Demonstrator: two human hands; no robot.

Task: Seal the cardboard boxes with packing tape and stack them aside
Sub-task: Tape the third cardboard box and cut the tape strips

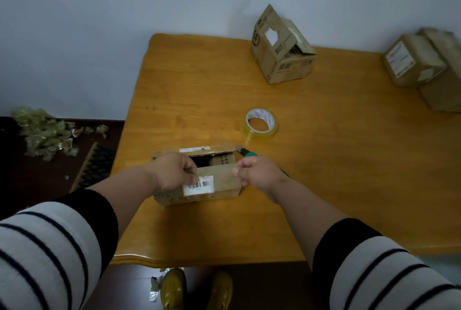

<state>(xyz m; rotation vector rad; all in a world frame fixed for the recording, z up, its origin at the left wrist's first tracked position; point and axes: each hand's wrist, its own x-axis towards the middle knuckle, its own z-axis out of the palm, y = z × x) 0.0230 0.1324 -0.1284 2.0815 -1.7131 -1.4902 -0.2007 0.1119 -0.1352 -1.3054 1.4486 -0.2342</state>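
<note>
We are folding the near flap of the small box (199, 180) shut, left hand (172, 172) and right hand (259, 172) both pinching it; next we reach for the tape roll (260, 123) at centre frame.

Honey-yellow wood grain on the table (199, 85). Brown cardboard on the near box (224, 183), with a white barcode label (198, 186). Yellowish clear tape roll (260, 123) with white core. Green-handled knife (249, 153). White sleeves (57, 242) with thin dark stripes, black cuffs. Mustard-yellow shoes (173, 287). Pale blue-grey far wall (99, 22).
</note>
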